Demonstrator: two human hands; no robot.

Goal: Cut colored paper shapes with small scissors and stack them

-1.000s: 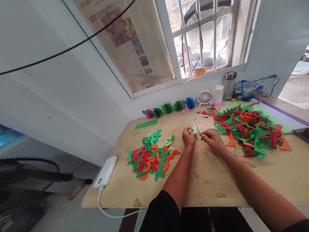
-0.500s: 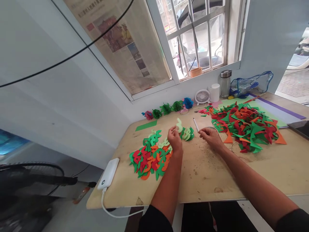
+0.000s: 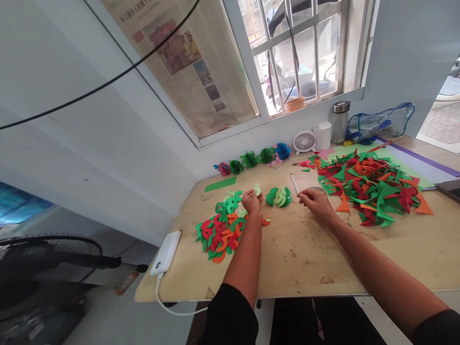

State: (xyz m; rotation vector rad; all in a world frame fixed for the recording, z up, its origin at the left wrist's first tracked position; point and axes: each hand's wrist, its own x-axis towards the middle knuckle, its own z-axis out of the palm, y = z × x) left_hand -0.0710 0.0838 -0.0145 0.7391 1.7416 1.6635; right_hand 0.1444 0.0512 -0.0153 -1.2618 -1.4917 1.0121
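Note:
My left hand point(image 3: 252, 201) is closed on a small curved pale green paper cutout point(image 3: 257, 189), which sticks up past the fingertips. It is at the upper right of a heap of red, orange and green paper cutouts point(image 3: 219, 232), and the forearm covers part of that heap. Just right of this hand, a folded paper piece in dark and pale green point(image 3: 279, 197) rests on the table. My right hand point(image 3: 316, 203) pinches the lower end of a slim white pen point(image 3: 293, 183), its dark tip pointing up and away.
Cut paper scraps point(image 3: 373, 187) are heaped on the right. Along the wall stand paper flowers point(image 3: 248, 158), a small white fan point(image 3: 304, 141), a white cylinder point(image 3: 324, 135) and a glass bottle point(image 3: 340, 124). A white power bank point(image 3: 166, 253) with a cable lies at the left edge.
My left hand has moved left with the pale green cutout, away from the folded green paper, which now shows fully. My right hand keeps the pen in nearly the same place.

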